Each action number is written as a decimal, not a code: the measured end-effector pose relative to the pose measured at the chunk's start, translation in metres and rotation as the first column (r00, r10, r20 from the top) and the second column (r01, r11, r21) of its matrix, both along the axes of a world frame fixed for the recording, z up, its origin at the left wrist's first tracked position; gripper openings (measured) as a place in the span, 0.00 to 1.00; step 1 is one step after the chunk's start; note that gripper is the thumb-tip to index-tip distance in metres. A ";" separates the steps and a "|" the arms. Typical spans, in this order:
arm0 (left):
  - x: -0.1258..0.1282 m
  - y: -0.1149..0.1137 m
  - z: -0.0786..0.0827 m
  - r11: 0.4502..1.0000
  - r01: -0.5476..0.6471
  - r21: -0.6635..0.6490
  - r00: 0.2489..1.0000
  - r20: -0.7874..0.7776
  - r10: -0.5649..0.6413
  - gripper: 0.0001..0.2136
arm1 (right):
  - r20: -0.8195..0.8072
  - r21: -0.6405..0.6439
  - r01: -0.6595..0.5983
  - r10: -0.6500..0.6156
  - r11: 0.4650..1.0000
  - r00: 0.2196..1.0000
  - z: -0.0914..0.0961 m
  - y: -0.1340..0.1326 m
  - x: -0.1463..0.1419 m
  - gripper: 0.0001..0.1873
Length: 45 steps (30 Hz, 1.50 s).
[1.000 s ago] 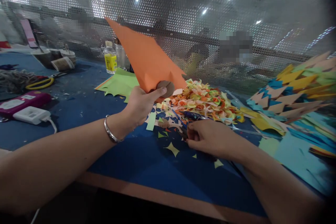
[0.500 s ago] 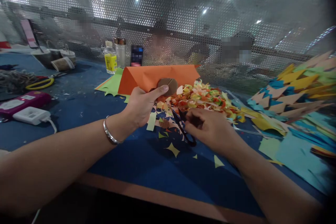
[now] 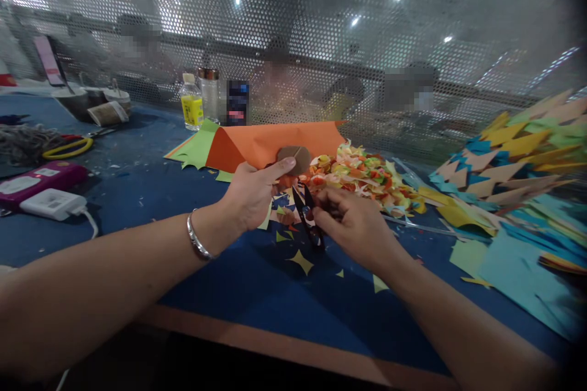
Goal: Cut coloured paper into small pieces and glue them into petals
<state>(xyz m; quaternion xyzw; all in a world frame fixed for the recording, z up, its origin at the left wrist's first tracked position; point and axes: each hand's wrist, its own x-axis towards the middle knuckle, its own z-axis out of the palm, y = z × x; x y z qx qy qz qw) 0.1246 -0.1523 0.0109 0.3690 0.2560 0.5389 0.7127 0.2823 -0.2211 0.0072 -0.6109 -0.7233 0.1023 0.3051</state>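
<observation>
My left hand (image 3: 250, 195) pinches a folded orange paper sheet (image 3: 275, 142) together with a small brown cardboard disc (image 3: 293, 157) pressed against it by the thumb. The sheet lies low and nearly level over the blue table (image 3: 220, 275). My right hand (image 3: 353, 226) is closed round small black scissors (image 3: 308, 220), blades pointing up toward the disc. A silver bracelet (image 3: 197, 238) sits on my left wrist.
A heap of coloured paper scraps (image 3: 362, 174) lies behind my hands, green sheets (image 3: 199, 146) at its left. Stacked cut paper shapes (image 3: 518, 159) fill the right. Left: yellow-handled scissors (image 3: 68, 146), a pink box (image 3: 41, 177), a white charger (image 3: 52, 203). Bottles (image 3: 192, 104) stand before a perforated screen.
The orange sheet has dropped from pointing upward to lying nearly level. My right hand lifted the black scissors off the table and brought them up toward the disc.
</observation>
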 end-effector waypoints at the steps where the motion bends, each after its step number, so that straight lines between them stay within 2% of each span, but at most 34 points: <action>1: 0.000 0.001 -0.001 1.000 0.014 -0.014 1.000 0.001 -0.014 0.06 | -0.008 0.005 -0.002 0.002 1.000 1.000 0.000 0.000 -0.001 0.09; 5: -0.001 0.000 0.000 0.998 0.046 -0.050 0.999 0.015 -0.045 0.07 | -0.004 0.050 0.000 0.001 0.999 1.000 0.000 -0.002 -0.005 0.09; 13: 0.007 -0.013 0.012 0.987 -0.048 -0.152 0.995 0.080 0.061 0.02 | 0.002 0.103 -0.030 0.030 0.994 1.000 -0.002 -0.001 -0.013 0.08; 17: 0.009 -0.015 0.014 0.985 -0.048 -0.169 0.993 0.102 0.066 0.02 | -0.010 0.121 -0.072 0.074 0.990 0.997 -0.002 -0.003 -0.014 0.08; 26: 0.007 -0.015 0.011 0.992 0.004 -0.130 0.995 0.095 0.009 0.01 | -0.080 -0.048 -0.241 0.237 0.969 0.968 -0.001 -0.007 -0.017 0.03; 33: 0.004 -0.010 0.008 0.997 -0.010 -0.076 0.998 0.054 0.014 0.02 | -0.134 -0.091 -0.279 0.266 0.956 0.955 -0.003 -0.007 -0.015 0.09; 38: 0.000 -0.002 0.008 0.998 -0.057 -0.041 0.997 0.052 0.059 0.04 | -0.229 -0.036 -0.179 0.167 0.983 0.959 -0.005 -0.010 -0.011 0.14; 42: 0.000 0.000 0.004 0.999 -0.044 0.004 0.998 0.037 0.044 0.05 | -0.403 0.006 -0.040 0.039 0.999 0.914 -0.008 -0.008 -0.005 0.20; 45: 0.000 -0.001 0.001 0.997 -0.046 0.057 0.999 0.026 0.045 0.08 | -0.489 0.035 0.007 0.011 0.999 0.872 -0.008 -0.005 -0.002 0.22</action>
